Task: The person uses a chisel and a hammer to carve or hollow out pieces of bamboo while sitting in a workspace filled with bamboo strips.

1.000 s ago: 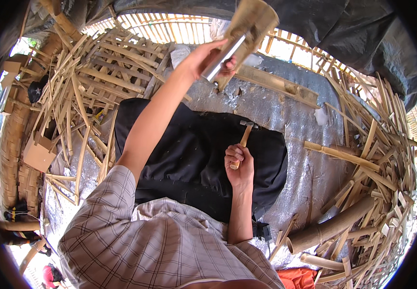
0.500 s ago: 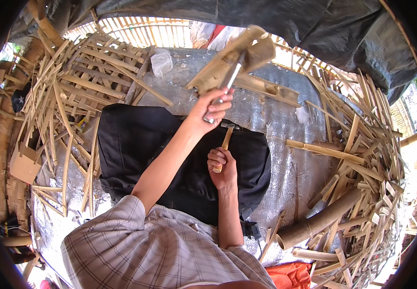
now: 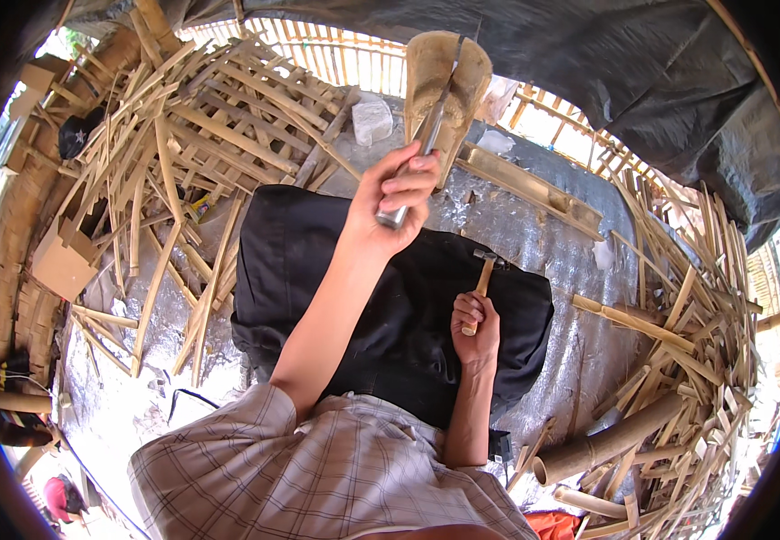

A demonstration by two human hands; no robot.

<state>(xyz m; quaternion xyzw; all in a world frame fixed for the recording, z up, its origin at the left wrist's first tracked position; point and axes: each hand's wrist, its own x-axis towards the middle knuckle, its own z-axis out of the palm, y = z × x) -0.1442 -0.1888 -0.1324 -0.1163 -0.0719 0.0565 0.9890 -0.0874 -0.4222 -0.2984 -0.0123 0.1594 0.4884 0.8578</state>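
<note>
Split bamboo piece (image 3: 469,85), tan, w/ smooth hollowed inner faces & a flared, rounded top end, is up at top centre of frame, raised over the foil sheet; slim silvery metal tool (image 3: 436,124) runs up along its middle, btw the 2 curved sides. Can't tell how deep the metal sits in it. L hand (image 3: 396,191) has fingers wrapped tight round the tool's shiny lower part, butt end poking out below the fist. R hand (image 3: 478,326), centre-right, is closed round the pale wooden handle of a small hammer (image 3: 482,286), dark metal head up, over black cloth (image 3: 367,297). Cloth is soft, creased, matte, spread across mid frame; plaid shirt (image 3: 318,468), thin light fabric w/ dark lines, fills bottom centre. Beyond: crinkly silver foil sheet (image 3: 579,297); long bamboo trough (image 3: 534,189), half-round, upper right of centre; chunky whitish block (image 3: 372,120), upper centre-left. Thin, rough bamboo strips (image 3: 714,360) heap along R edge, w/ round hollow bamboo tube (image 3: 610,441) lower right; criss-cross bamboo stack (image 3: 237,126) upper left; brown cardboard box (image 3: 64,261) at left. Wrinkled black plastic tarp (image 3: 660,72) hangs across upper right, slatted bamboo fence (image 3: 318,45) along the top.
</note>
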